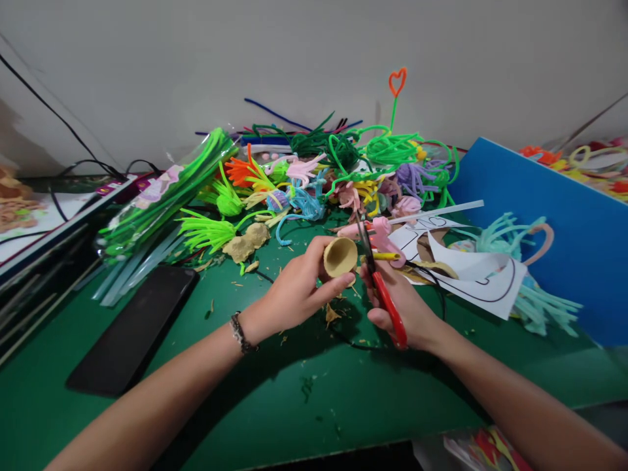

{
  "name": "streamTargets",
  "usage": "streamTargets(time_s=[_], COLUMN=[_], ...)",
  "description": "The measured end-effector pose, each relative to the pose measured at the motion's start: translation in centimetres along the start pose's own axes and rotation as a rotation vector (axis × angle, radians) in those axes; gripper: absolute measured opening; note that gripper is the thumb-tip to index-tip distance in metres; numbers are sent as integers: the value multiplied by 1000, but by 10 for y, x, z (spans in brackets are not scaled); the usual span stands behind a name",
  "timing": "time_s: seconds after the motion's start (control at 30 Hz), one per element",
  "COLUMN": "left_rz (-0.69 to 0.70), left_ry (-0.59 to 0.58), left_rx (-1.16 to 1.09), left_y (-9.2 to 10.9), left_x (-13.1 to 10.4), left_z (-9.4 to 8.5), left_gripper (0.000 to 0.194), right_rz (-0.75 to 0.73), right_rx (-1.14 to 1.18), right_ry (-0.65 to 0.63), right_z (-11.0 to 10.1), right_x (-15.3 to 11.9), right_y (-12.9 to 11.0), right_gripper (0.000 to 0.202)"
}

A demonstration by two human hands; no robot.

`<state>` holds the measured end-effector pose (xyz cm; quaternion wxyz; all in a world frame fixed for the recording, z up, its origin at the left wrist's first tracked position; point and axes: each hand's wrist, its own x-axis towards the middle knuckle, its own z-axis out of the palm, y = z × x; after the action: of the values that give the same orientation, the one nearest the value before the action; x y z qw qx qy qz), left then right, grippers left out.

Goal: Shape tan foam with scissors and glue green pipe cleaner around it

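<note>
My left hand (294, 288) is closed around a small tan cup-shaped piece (341, 257), its round hollow mouth turned toward me. Just to the right, my right hand (407, 307) grips a pair of scissors (390, 307) with red handles, the dark blades pointing up and away beside the cup's rim. Behind the scissors lies a pink glue gun (381, 234) with a clear stick at its back. Tan scraps (332, 315) are scattered on the green tabletop (275, 405) below my hands. Two or more tan lumpy pieces (246, 242) rest left of the cup.
A black phone (135, 330) lies at the left, near a plastic bag of green pipe cleaners (171, 190). Colourful pipe-cleaner bundles (304, 196) pile along the wall. White paper cutouts (485, 281) and a blue board (544, 242) stand to the right. A black cord (436, 288) runs beside my right hand.
</note>
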<state>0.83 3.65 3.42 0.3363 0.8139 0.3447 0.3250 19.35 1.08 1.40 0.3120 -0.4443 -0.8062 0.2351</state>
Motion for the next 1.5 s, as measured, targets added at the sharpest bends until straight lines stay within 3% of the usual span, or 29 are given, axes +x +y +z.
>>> streamTargets(time_s=[0.13,0.37,0.67,1.0,1.2,1.3,1.5], left_rz=[48,28,14,34,3,-25,-241], left_ry=[-39,-28,-72,-75,-115,-132,-121], left_rx=[41,26,160,133,113,-17,-700], left_y=[0,-1,0,-2,-1,1,6], left_x=[-1,0,0,2,1,1,6], left_z=[0,0,-3,-1,-2,-1,0], left_gripper=[29,25,29,28,27,28,29], right_rz=[4,-67,-21,-13,-60,-36,-20], right_rx=[-94,-232,-409,-308,-132,-25,-37], right_ry=[-35,68,120,101,166,200,175], right_z=[1,-1,-5,-8,-5,-6,-9], right_x=[-1,0,0,1,1,2,5], right_y=[1,1,3,-1,1,-3,-6], right_gripper=[71,64,64,55,44,44,54])
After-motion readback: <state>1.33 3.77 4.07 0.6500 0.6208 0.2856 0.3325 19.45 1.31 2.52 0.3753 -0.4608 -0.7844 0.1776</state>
